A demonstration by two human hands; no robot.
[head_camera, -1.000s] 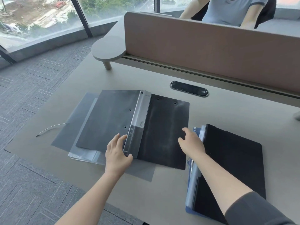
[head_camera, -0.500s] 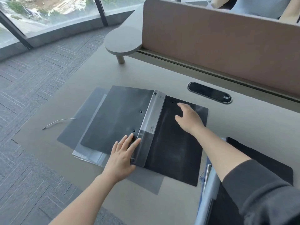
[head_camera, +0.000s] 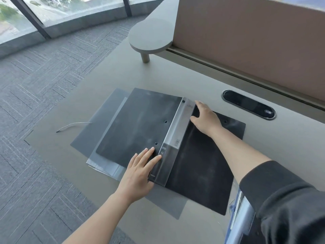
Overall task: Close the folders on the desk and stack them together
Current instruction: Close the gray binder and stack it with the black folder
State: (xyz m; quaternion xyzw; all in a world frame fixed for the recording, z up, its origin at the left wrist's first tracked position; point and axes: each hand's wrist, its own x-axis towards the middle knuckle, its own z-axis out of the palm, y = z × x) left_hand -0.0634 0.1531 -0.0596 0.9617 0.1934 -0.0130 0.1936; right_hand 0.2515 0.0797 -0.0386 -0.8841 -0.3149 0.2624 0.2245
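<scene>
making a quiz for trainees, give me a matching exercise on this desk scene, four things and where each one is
Things:
1. left hand
2. right hand
3. wire
4. cable port

Places:
A. lying at the desk's left edge, beside the grey sheets
B. flat on the open folder's left cover, near the spine's lower end
C. set into the desk by the partition
D. on the right cover at the spine's far end

Pairs: 1-B, 2-D, 3-A, 4-C
</scene>
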